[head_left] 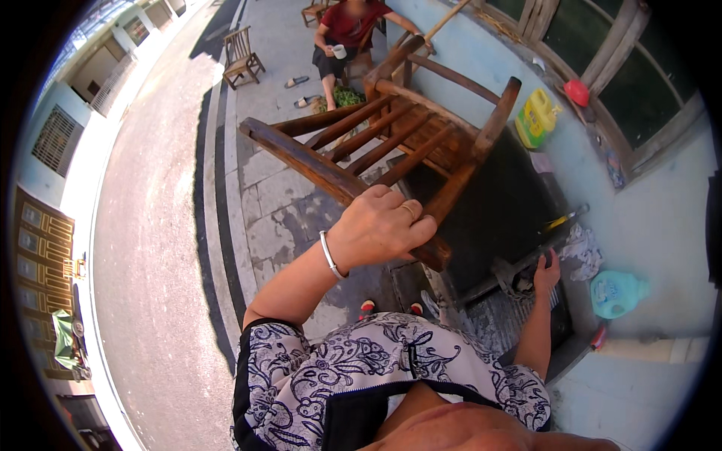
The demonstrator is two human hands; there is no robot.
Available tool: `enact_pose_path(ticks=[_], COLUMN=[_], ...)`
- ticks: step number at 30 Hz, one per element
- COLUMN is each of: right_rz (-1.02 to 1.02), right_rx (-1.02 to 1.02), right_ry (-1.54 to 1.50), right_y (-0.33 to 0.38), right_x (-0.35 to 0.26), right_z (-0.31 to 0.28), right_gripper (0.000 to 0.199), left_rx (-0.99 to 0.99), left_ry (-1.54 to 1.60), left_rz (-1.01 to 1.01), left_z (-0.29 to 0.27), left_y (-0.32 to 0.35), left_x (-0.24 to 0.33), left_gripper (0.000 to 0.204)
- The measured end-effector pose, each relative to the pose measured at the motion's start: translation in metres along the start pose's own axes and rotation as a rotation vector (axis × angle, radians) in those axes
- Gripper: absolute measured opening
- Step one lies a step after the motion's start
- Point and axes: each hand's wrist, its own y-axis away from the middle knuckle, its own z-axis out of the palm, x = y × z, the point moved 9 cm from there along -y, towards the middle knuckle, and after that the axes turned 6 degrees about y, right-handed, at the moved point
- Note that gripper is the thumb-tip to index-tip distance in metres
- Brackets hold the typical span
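Note:
My left hand (382, 229), with a ring and a pale bracelet, is closed round the top rail of a brown wooden chair (342, 174). The slatted chair is tilted, raised over the dark basin (481, 218), its back toward me. My right hand (547, 273) is low at the right, its thumb and fingers apart. Beside its fingers, at the ledge of the washing sink, lies a dark wad (520, 281) whose kind I cannot make out. Below that is a ribbed washboard surface (500, 323). Whether my right fingertips touch the wad is unclear.
Along the wall are a yellow-green jug (537, 119), a turquoise bottle (618, 295), a crumpled pale cloth (583, 252) and a yellow-and-black handled tool (565, 218). A red round object (577, 93) sits on the windowsill. Beyond the chair sits a person (350, 34) with a white mug; a small chair (241, 56) stands left.

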Motion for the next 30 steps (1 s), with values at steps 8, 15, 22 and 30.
enact_pose_path(ticks=[8, 15, 22, 30], right_rz=[0.288, 0.504, 0.49, 0.287], right_rx=[0.153, -0.083, -0.286, -0.117], right_ry=[0.322, 0.42, 0.444, 0.538], right_y=[0.081, 0.181, 0.211, 0.155], right_x=[0.127, 0.197, 0.202, 0.238], right_z=[-0.074, -0.031, 0.023, -0.003], right_gripper=[0.039, 0.04, 0.038, 0.036], left_rx=[-0.081, -0.069, -0.109, -0.088], left_ry=[0.043, 0.066, 0.07, 0.096], left_rz=[-0.025, -0.031, -0.031, -0.04], left_z=[0.003, 0.003, 0.005, 0.008], left_y=[0.001, 0.003, 0.002, 0.004], left_x=[-0.003, -0.003, -0.004, -0.006], left_gripper=[0.046, 0.034, 0.039, 0.05])
